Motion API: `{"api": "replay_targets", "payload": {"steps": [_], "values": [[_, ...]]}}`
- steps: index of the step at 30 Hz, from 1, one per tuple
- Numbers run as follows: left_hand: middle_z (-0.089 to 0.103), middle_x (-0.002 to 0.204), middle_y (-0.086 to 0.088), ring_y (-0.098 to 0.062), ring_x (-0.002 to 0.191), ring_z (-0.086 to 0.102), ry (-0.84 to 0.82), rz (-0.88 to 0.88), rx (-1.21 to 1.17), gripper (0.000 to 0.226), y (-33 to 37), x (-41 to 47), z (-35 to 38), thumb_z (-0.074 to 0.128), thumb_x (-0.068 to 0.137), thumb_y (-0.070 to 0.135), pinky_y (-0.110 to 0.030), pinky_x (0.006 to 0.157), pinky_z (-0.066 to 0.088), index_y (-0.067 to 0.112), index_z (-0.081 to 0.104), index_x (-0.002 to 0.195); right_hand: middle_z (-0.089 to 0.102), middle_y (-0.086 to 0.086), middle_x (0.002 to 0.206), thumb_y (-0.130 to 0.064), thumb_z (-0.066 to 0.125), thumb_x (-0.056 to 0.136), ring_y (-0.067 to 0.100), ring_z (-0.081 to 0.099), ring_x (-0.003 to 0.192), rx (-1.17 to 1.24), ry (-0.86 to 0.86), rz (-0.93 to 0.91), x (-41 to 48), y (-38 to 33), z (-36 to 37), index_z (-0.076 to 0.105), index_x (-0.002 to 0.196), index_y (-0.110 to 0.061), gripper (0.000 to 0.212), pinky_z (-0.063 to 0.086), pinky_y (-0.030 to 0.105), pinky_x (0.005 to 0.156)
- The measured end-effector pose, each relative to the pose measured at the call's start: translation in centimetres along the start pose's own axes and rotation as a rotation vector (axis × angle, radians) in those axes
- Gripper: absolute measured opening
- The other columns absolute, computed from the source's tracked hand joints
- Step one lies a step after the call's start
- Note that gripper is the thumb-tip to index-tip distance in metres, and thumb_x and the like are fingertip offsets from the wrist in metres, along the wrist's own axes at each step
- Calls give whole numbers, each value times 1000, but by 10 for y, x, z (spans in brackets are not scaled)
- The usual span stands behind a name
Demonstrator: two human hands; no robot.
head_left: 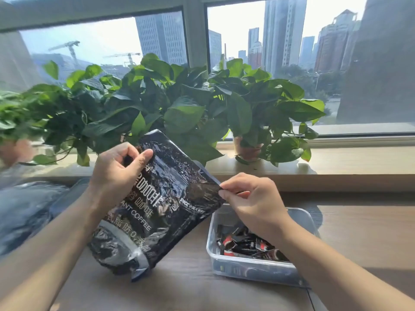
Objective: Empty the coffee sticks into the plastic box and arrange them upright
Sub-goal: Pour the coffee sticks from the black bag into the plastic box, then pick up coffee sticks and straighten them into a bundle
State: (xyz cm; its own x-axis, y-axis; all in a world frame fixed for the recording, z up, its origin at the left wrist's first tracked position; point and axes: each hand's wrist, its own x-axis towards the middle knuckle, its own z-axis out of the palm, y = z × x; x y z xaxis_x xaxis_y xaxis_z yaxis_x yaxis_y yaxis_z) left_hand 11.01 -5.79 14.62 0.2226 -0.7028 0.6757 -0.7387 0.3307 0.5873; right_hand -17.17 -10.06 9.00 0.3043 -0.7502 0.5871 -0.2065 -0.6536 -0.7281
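Wooden table (184, 286) by a window, potted plants (170, 104) on the sill, towers outside. Far left is blurred: a clear plastic shape (33, 212) there, can't tell what it is. Black coffee bag (155, 205) is held tilted above the table, between the two hands, print partly readable ("COFFEE"), rest crumpled and glare-washed. Left hand (116, 173) is closed on the bag's upper left edge, thumb on the front, fingers curled behind and mostly hidden. Right hand (251, 200) pinches the bag's right corner between thumb and fingertips, wrist bent down; its forearm crosses over the box (253, 269) and hides its middle and right rim. Box sits on the table at lower right, clear plastic, near edge blurred. Sticks (242, 244) lie in it in a loose heap, flat and crossed, not upright; count unreadable, some hidden under the arm. Both forearms cut off at the frame bottom.
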Motion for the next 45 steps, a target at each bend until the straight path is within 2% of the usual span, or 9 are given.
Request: {"api": "replay_targets", "payload": {"steps": [8, 11, 17, 23, 30, 35, 39, 42, 45], "values": [[46, 64, 0, -11, 54, 37, -377, 102, 70, 21, -15, 5, -2, 60, 94, 38, -29, 55, 35, 21, 52, 85, 74, -7, 70, -10, 76, 81, 5, 65, 63, -169, -257, 107, -14, 2, 23, 78, 77, -19, 10, 53, 19, 64], [57, 79, 5, -15, 70, 50, -378, 81, 272, 26, -22, 4, 11, 54, 94, 51, -34, 69, 40, 26, 49, 89, 73, -9, 71, -14, 74, 82, 6, 64, 67, -239, -304, 79, -16, 2, 33, 77, 78, -21, 8, 51, 18, 66], [51, 70, 10, -10, 70, 45, -357, 167, 447, 52, -36, -5, 44, 45, 78, 78, -33, 68, 37, 26, 44, 79, 74, -12, 106, -30, 72, 86, 8, 66, 101, -329, -360, -12, -27, 13, 37, 70, 115, -27, 30, 52, 28, 92], [50, 78, 13, -15, 79, 45, -620, 227, 520, 54, -65, -22, 76, 43, 77, 82, -35, 74, 39, 29, 41, 81, 73, -10, 104, -38, 73, 80, 3, 61, 96, -334, -213, -147, -41, 26, 4, 73, 109, -19, 35, 43, 10, 91], [52, 107, 6, -18, 97, 49, -806, 99, 679, 46, -78, -35, 94, 34, 90, 72, -34, 79, 35, 28, 37, 103, 73, -12, 99, -29, 80, 77, 8, 67, 95, -387, -35, -181, -58, 47, -43, 77, 100, -16, 26, 51, 20, 85], [54, 127, -1, -23, 119, 50, -723, 318, 803, 45, -93, -48, 106, 28, 94, 63, -35, 97, 37, 24, 48, 105, 74, -8, 98, -30, 78, 81, 14, 70, 94, -440, 53, -177, -71, 63, -68, 78, 98, -13, 25, 53, 26, 84], [52, 140, -3, -20, 129, 49, -588, 295, 429, 35, -67, -65, 121, 32, 95, 39, -30, 107, 34, 20, 57, 111, 74, -7, 99, -37, 73, 82, 15, 70, 93, -454, 35, -160, -79, 76, -76, 77, 99, -11, 31, 51, 21, 87], [47, 144, 16, -1, 134, 42, -556, 88, 5, 38, -32, -73, 128, 35, 94, 45, -21, 107, 32, 26, 57, 120, 73, -10, 104, -39, 78, 77, 11, 69, 99, -423, -14, -135, -80, 82, -80, 75, 105, -14, 37, 51, 21, 88], [40, 150, 21, 3, 142, 32, -685, 40, -121, 47, -6, -82, 139, 36, 92, 56, -18, 112, 27, 34, 47, 132, 70, -14, 109, -37, 85, 68, 5, 67, 104, -400, -50, -119, -76, 86, -85, 74, 111, -17, 49, 50, 18, 91]]}}
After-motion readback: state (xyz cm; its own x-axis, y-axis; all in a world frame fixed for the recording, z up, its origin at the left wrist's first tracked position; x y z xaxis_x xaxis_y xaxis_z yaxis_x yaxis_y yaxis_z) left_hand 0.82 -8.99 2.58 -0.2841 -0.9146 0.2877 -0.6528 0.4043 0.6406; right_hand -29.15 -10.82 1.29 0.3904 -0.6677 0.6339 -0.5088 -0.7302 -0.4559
